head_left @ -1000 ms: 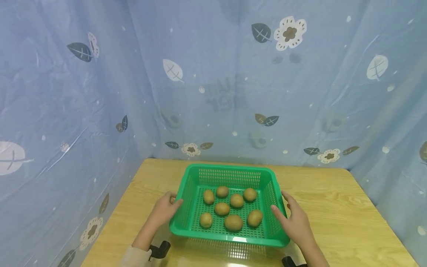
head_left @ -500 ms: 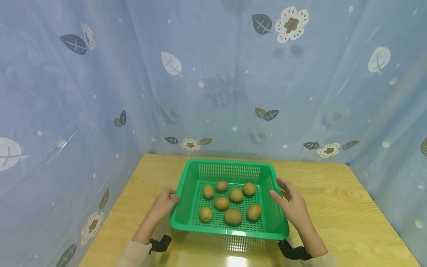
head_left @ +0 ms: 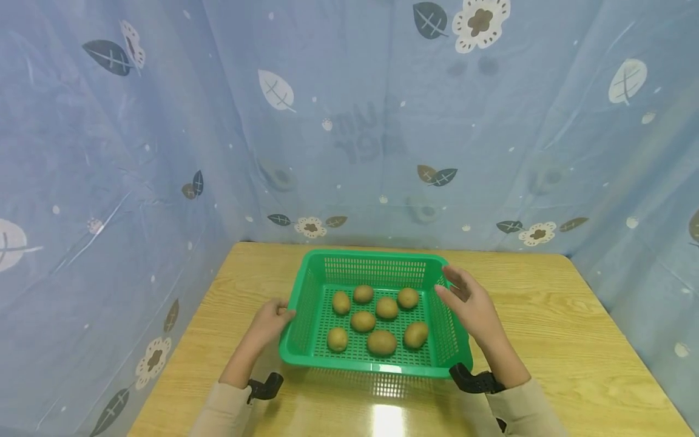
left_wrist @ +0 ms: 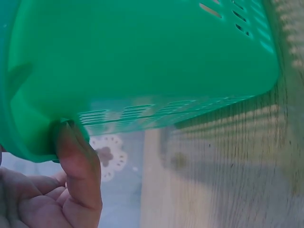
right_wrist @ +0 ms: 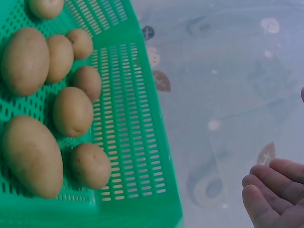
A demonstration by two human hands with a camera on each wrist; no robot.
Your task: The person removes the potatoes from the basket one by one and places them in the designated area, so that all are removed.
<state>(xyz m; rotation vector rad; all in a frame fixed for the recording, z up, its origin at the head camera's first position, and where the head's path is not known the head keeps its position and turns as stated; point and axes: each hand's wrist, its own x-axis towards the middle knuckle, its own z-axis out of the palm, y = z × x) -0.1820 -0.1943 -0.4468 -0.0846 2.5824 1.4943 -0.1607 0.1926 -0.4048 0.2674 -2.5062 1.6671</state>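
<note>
1. Head view: a blue leaf-and-flower curtain (head_left: pixel 338 73) hangs at 9, 12 and 3 o'clock.
2. A wood-grain table (head_left: pixel 546 328) spreads before it.
3. The green slotted plastic basket (head_left: pixel 349 364) sits on the table.
4. At the basket's 9 o'clock, the left hand (head_left: pixel 271 320) grips its rim, fingers curled around the edge.
5. Toward 3 o'clock, the right hand (head_left: pixel 471 306) is wide, thumb parted from fingers, apart from the basket in the right wrist view.
6. Eight brown potatoes (head_left: pixel 386 308) lie on the basket's floor.

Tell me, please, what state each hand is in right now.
Left hand: holding the green plastic basket by its rim.
Right hand: open, holding nothing.
</note>
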